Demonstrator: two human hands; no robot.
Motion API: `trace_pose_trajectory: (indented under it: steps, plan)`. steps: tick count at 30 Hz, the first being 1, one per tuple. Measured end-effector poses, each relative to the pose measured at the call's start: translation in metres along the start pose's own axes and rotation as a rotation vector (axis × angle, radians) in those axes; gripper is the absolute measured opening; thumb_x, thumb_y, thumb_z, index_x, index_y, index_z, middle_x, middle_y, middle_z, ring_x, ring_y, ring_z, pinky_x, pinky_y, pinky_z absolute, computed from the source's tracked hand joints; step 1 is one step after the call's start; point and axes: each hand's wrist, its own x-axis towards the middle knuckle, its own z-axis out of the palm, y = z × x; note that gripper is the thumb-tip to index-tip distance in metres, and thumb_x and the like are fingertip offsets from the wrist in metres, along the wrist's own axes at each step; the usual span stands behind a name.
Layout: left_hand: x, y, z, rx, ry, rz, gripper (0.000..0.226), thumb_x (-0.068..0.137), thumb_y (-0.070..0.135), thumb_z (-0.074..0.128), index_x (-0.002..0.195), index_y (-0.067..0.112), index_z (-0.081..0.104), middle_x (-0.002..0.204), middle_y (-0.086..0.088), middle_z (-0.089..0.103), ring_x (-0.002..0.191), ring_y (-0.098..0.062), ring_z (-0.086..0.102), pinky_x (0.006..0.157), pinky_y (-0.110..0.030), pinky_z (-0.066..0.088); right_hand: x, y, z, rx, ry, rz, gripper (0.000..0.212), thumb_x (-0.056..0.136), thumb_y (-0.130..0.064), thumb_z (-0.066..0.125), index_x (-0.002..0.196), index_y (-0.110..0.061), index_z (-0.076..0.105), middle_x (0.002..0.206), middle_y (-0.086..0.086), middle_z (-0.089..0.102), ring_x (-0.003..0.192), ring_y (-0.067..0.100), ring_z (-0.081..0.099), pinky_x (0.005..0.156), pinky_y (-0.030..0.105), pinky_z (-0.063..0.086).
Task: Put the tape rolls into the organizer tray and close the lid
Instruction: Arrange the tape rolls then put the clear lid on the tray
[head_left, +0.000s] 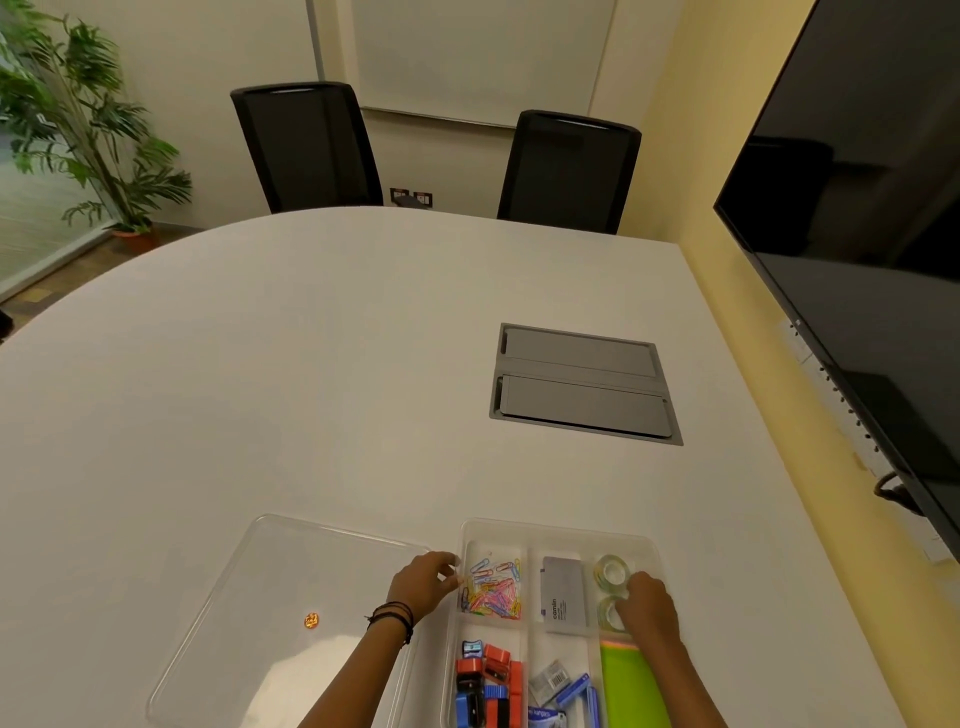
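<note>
A clear organizer tray (556, 531) stands at the table's near edge. Two clear tape rolls lie in its back right compartment: the far tape roll (612, 570) lies free, and the near tape roll (609, 613) is partly under my right hand (647, 605), whose fingers rest on it. My left hand (423, 582) touches the tray's left wall, fingers loosely bent and holding nothing. The clear lid (280, 613) lies flat on the table to the left of the tray, with a small orange sticker on it.
Other compartments hold coloured paper clips (493, 590), a grey box (563, 592), red and blue sharpeners (485, 686), staple packs (558, 686) and green sticky notes (631, 686). A grey cable hatch (584, 384) sits mid-table. Two black chairs stand beyond, and a screen hangs at the right.
</note>
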Motion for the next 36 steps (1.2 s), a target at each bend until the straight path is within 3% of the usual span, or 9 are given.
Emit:
trace_pose_trajectory:
  steps: [3, 7, 11, 13, 15, 19, 25, 30, 36]
  plan:
    - [-0.001, 0.002, -0.002, -0.001, -0.003, 0.003, 0.037, 0.092, 0.035, 0.055, 0.126, 0.019, 0.054, 0.126, 0.000, 0.062, 0.113, -0.016, 0.059, 0.097, -0.030, 0.047, -0.005, 0.000, -0.003, 0.123, 0.051, -0.113, 0.027, 0.090, -0.009, 0.055, 0.116, -0.002, 0.057, 0.123, 0.016, 0.059, 0.112, 0.029, 0.057, 0.090, 0.031, 0.047]
    - [-0.005, 0.001, -0.007, 0.000, -0.028, 0.016, 0.039, 0.094, 0.037, 0.051, 0.129, 0.020, 0.051, 0.128, -0.002, 0.061, 0.116, -0.017, 0.057, 0.099, -0.033, 0.046, -0.021, -0.006, -0.006, 0.433, 0.157, -0.334, 0.022, 0.085, 0.007, 0.058, 0.104, -0.001, 0.066, 0.117, 0.017, 0.063, 0.110, 0.027, 0.058, 0.096, 0.032, 0.044]
    - [-0.018, -0.013, -0.017, -0.072, 0.039, -0.017, 0.037, 0.095, 0.037, 0.049, 0.127, 0.019, 0.053, 0.129, -0.004, 0.060, 0.115, -0.017, 0.058, 0.099, -0.032, 0.045, -0.043, -0.017, 0.000, 0.532, 0.089, -0.482, 0.030, 0.087, 0.004, 0.056, 0.105, -0.020, 0.064, 0.116, 0.000, 0.060, 0.112, 0.016, 0.055, 0.090, 0.008, 0.044]
    - [-0.028, -0.027, -0.025, -0.108, 0.085, -0.039, 0.034, 0.096, 0.035, 0.049, 0.126, 0.019, 0.055, 0.129, -0.003, 0.061, 0.114, -0.018, 0.058, 0.098, -0.032, 0.046, -0.053, -0.024, 0.006, 0.542, 0.063, -0.548, 0.040, 0.087, 0.004, 0.055, 0.103, -0.032, 0.060, 0.115, -0.010, 0.058, 0.112, 0.009, 0.054, 0.091, 0.005, 0.041]
    - [-0.039, -0.043, -0.033, -0.142, 0.141, -0.068, 0.030, 0.096, 0.031, 0.050, 0.123, 0.020, 0.058, 0.126, -0.003, 0.062, 0.112, -0.019, 0.059, 0.097, -0.033, 0.046, -0.062, -0.034, 0.015, 0.497, 0.026, -0.616, 0.040, 0.087, 0.003, 0.055, 0.106, -0.033, 0.060, 0.120, -0.011, 0.056, 0.117, 0.004, 0.049, 0.098, 0.006, 0.034]
    - [-0.062, -0.078, -0.047, -0.221, 0.278, -0.132, 0.026, 0.095, 0.022, 0.051, 0.120, 0.018, 0.060, 0.124, -0.005, 0.063, 0.109, -0.020, 0.061, 0.093, -0.032, 0.047, -0.078, -0.055, 0.041, 0.411, -0.074, -0.714, 0.034, 0.089, -0.004, 0.054, 0.117, -0.023, 0.060, 0.130, -0.013, 0.048, 0.125, 0.002, 0.042, 0.110, 0.023, 0.031]
    - [-0.089, -0.127, -0.063, -0.239, 0.497, -0.189, 0.027, 0.094, 0.009, 0.051, 0.119, 0.010, 0.059, 0.132, -0.012, 0.056, 0.114, -0.027, 0.055, 0.096, -0.038, 0.043, -0.107, -0.091, 0.078, 0.274, -0.239, -0.871, 0.035, 0.094, -0.020, 0.047, 0.125, -0.035, 0.050, 0.144, -0.019, 0.032, 0.134, -0.002, 0.026, 0.109, 0.013, 0.024]
    - [-0.102, -0.165, -0.078, -0.206, 0.540, -0.316, 0.036, 0.091, 0.007, 0.054, 0.127, 0.006, 0.053, 0.142, -0.018, 0.045, 0.131, -0.036, 0.040, 0.109, -0.049, 0.035, -0.126, -0.112, 0.106, 0.058, -0.354, -1.010, 0.037, 0.095, -0.022, 0.040, 0.132, -0.029, 0.044, 0.152, -0.009, 0.028, 0.138, 0.007, 0.028, 0.111, 0.024, 0.030]
    - [-0.112, -0.196, -0.090, -0.196, 0.438, -0.484, 0.053, 0.092, 0.015, 0.053, 0.141, 0.007, 0.034, 0.151, -0.019, 0.029, 0.138, -0.038, 0.029, 0.111, -0.053, 0.032, -0.135, -0.121, 0.136, -0.227, -0.522, -0.959, 0.050, 0.096, -0.021, 0.042, 0.143, -0.026, 0.027, 0.160, 0.003, 0.003, 0.145, 0.018, 0.014, 0.116, 0.039, 0.027]
